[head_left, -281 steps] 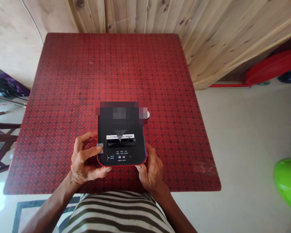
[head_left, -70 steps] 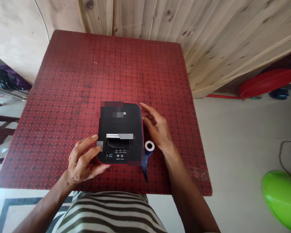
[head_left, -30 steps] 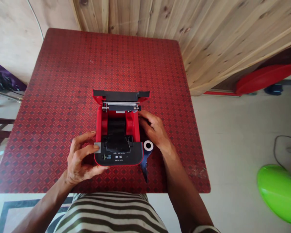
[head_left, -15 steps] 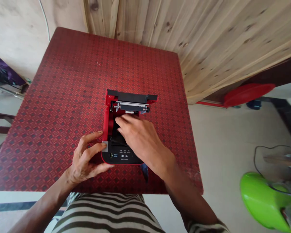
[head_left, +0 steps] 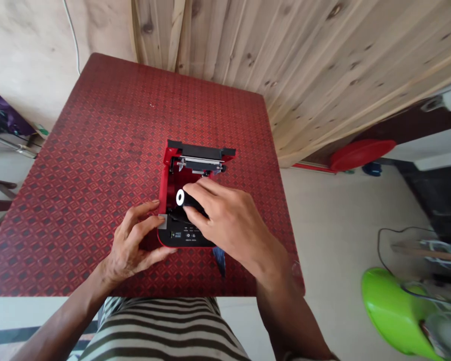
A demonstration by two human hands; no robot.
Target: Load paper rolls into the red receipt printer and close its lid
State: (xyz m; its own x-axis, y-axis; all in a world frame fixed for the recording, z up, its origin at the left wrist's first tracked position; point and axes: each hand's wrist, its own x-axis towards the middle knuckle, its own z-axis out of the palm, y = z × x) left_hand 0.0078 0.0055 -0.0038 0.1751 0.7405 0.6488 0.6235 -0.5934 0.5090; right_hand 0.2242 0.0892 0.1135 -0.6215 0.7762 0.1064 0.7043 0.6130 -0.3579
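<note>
A red and black receipt printer [head_left: 170, 170] sits near the front of the red patterned table [head_left: 108, 135], its lid [head_left: 201, 151] swung up and back. My right hand [head_left: 229, 225] is closed around a dark roll with a white core [head_left: 181, 197], holding it over the printer's open red bay. My left hand [head_left: 131, 240] steadies the printer's front left corner, thumb and fingers curled against its side by a small grey tab [head_left: 162, 221].
Wooden plank walls [head_left: 285, 60] rise behind and right of the table. A red object [head_left: 361, 153] lies on the floor by the wall. A green rounded object [head_left: 394, 311] with a cable stands at the lower right. A dark scrap [head_left: 220, 258] lies by the printer's front.
The printer's lid was closed, then opened. My right hand took the roll that stood at the printer's right side and now holds it over the open bay. My left hand stayed put.
</note>
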